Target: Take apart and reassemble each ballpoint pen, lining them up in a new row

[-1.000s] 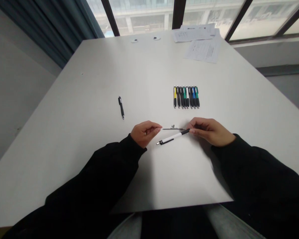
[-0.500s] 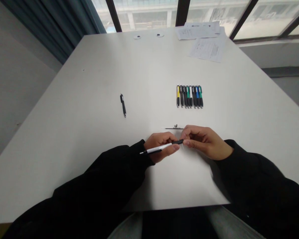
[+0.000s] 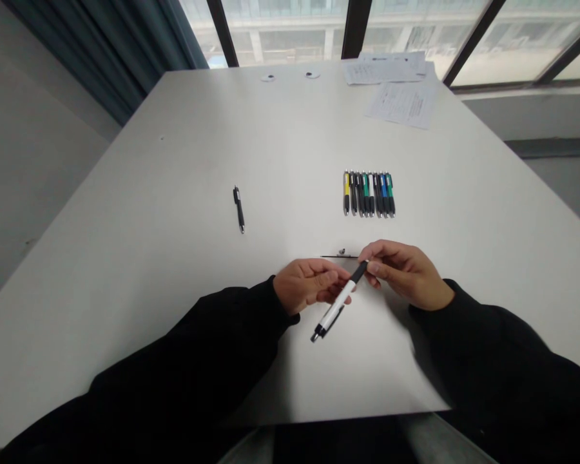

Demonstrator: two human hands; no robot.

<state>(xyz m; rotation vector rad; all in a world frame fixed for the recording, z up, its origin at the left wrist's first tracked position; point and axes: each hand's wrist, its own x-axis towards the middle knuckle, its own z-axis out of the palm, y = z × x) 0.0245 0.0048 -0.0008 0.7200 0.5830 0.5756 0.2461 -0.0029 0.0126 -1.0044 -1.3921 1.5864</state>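
A white-barrelled pen [image 3: 337, 305] with a black grip and clip slants toward me, its clicker end nearest. My right hand [image 3: 406, 274] pinches the far tip of its black grip between thumb and fingers. My left hand [image 3: 312, 283] is open beside it, fingers stretched behind the barrel and thumb off it; whether they touch the pen I cannot tell. On the table just beyond my hands lies a thin dark refill [image 3: 333, 256], its right end hidden by my right fingers. A small metallic part [image 3: 342, 251] lies close by it.
Several pens [image 3: 369, 194] with yellow, black, green, white and blue barrels lie in a row beyond my right hand. One black pen [image 3: 239, 209] lies alone to the left. Printed papers [image 3: 401, 103] and two white oval pieces [image 3: 268, 78] are at the table's far edge.
The white pen has swung from nearly level across my left hand to a steep slant toward me. My left thumb has come off it, while my right fingers still pinch the tip end.
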